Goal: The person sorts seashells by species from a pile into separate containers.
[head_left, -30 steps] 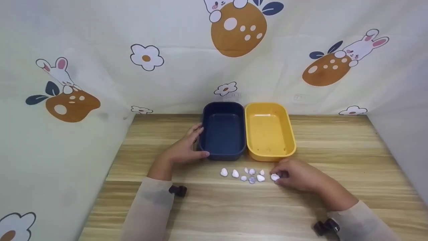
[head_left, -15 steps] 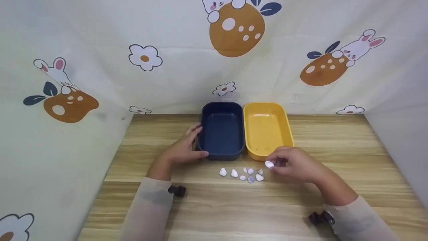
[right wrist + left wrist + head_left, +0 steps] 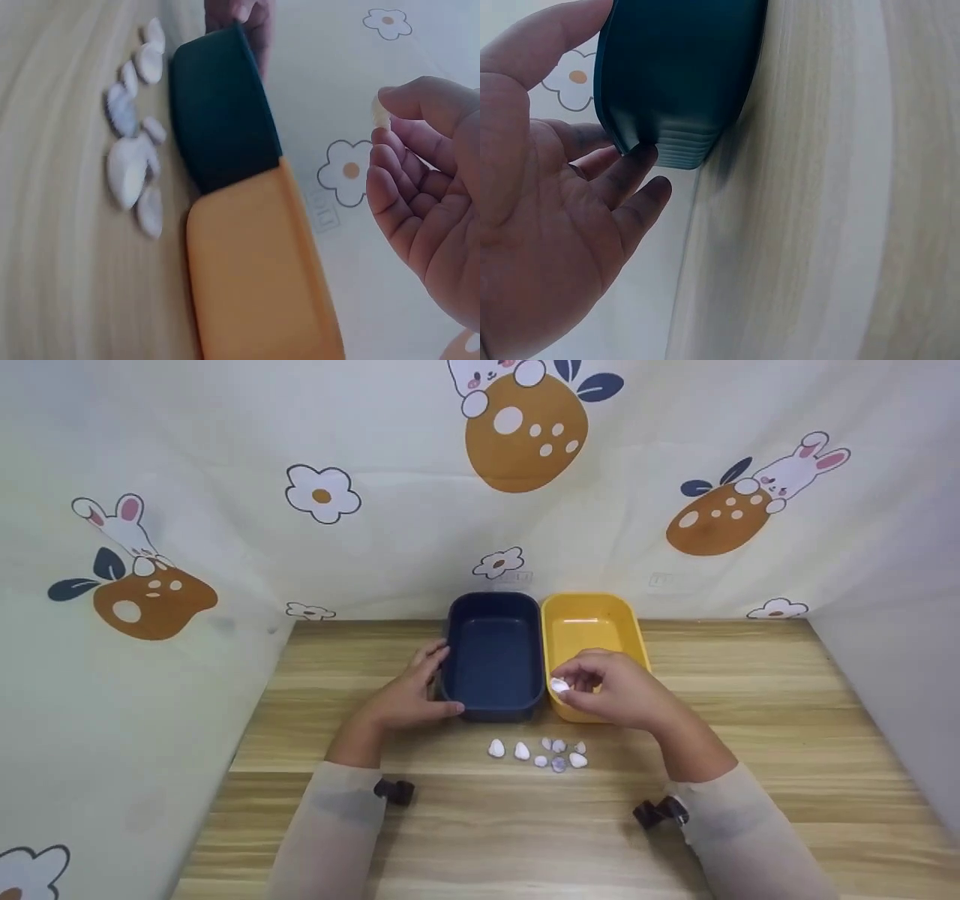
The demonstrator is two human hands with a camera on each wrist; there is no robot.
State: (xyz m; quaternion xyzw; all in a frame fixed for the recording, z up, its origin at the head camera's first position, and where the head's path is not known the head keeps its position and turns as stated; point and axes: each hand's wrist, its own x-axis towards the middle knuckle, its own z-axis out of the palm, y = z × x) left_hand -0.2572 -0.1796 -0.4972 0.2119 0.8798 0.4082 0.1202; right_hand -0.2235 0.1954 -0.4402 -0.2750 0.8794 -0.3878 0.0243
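A white seashell (image 3: 559, 685) is pinched between the thumb and fingertips of my right hand (image 3: 619, 690), over the front left part of the yellow bin (image 3: 642, 641). In the right wrist view the same shell (image 3: 381, 112) shows above the bins' rims. My left hand (image 3: 405, 697) rests against the left side of the navy bin (image 3: 491, 660), thumb at its near corner and fingers along its outer wall. In the left wrist view, fingertips (image 3: 645, 157) touch the bin's wall. Several loose shells (image 3: 559, 763) lie on the table in front of the bins, white and greyish.
Both bins stand side by side near the back edge of the wood-grain table (image 3: 480, 825). A pale cloth (image 3: 397, 510) with rabbit and flower prints hangs behind and at the sides.
My right hand has lifted the shell off the table at the right of the others and carried it up and left over the yellow bin. The left hand stays at the navy bin.
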